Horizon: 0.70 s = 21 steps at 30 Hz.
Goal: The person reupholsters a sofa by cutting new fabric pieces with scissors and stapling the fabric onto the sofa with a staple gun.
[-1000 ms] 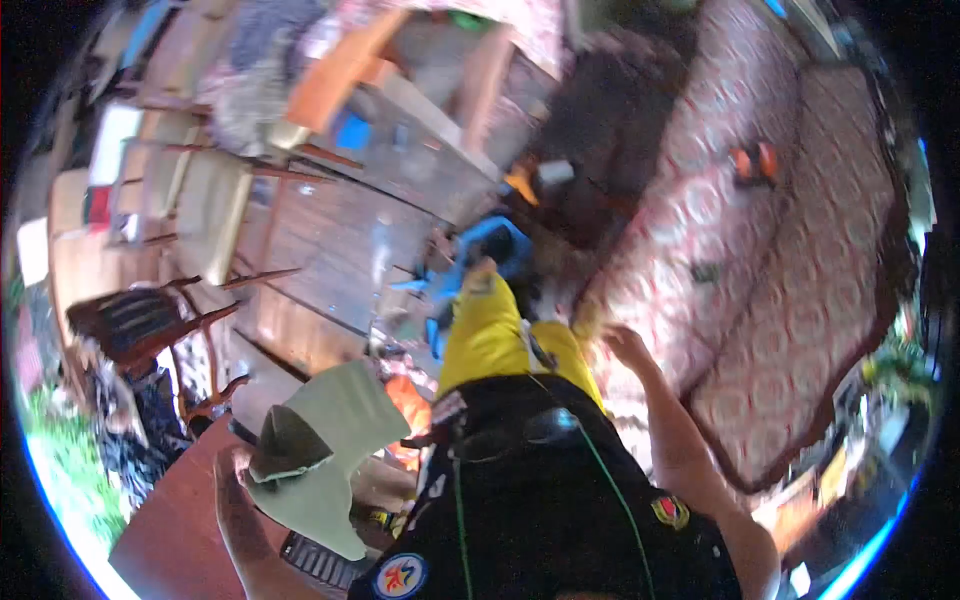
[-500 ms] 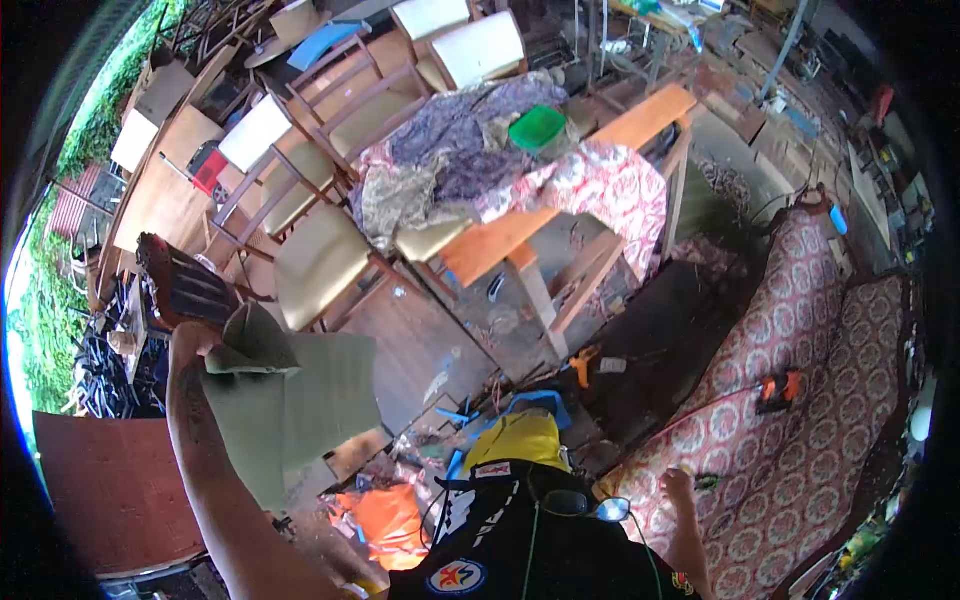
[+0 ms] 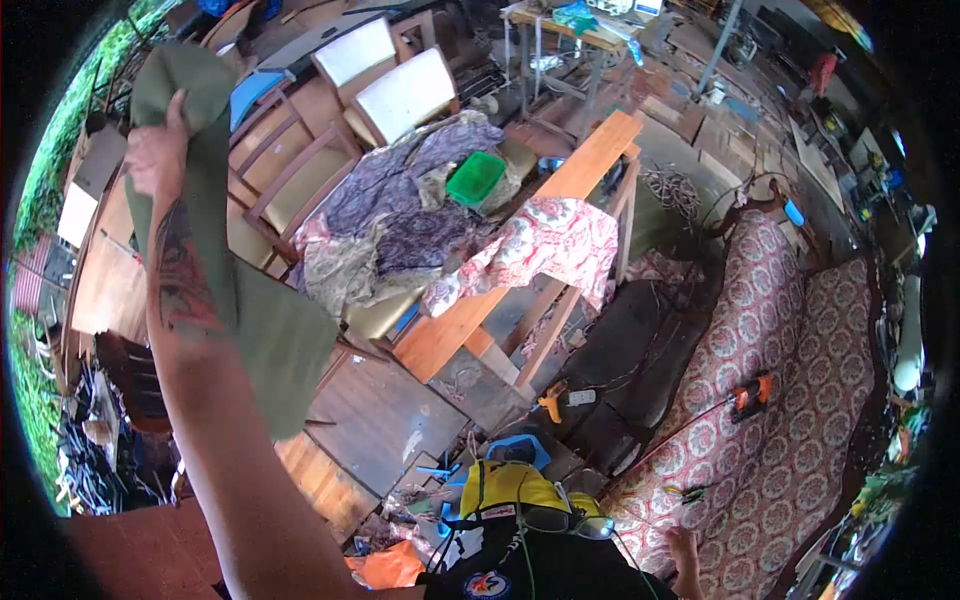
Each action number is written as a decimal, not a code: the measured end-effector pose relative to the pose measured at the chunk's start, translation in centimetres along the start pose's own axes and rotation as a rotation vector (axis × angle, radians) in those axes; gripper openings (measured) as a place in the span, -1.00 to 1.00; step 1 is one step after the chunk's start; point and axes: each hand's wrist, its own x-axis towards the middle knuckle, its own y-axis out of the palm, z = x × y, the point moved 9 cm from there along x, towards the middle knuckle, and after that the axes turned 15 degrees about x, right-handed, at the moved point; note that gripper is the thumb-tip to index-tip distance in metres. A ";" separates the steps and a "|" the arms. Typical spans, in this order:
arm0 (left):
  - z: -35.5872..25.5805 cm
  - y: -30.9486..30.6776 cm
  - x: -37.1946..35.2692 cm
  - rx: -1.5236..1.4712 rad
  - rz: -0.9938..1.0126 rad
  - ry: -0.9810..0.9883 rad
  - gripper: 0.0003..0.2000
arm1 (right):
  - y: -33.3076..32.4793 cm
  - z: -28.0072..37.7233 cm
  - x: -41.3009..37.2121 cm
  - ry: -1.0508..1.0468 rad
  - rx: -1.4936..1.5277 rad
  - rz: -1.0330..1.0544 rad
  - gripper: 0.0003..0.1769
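Note:
An olive-green sheet of cloth or thin foam hangs from my raised left hand, whose fingers are closed on its upper part. My left forearm crosses in front of the sheet and hides some of it. Low in the view, my right hand is beside the red-and-white patterned upholstery; its fingers look loosely apart with nothing visible in them. Small pliers lie on that upholstery just above my right hand. Farther up it rests an orange-and-black tool.
A wooden bench carries a patterned cloth. Behind it, purple-grey fabric holds a green plastic tub. Chairs crowd the upper left. An orange-handled tool and a power strip lie mid-floor.
My left hand has risen, lifting the olive-green sheet up and to the left, so it now hangs long. My right hand is lower in view. The camera view has shifted.

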 end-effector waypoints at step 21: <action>-15.9 13.5 -55.2 -0.573 0.773 1.175 -0.07 | 6.9 -3.2 1.5 -0.111 -0.054 -0.082 -0.58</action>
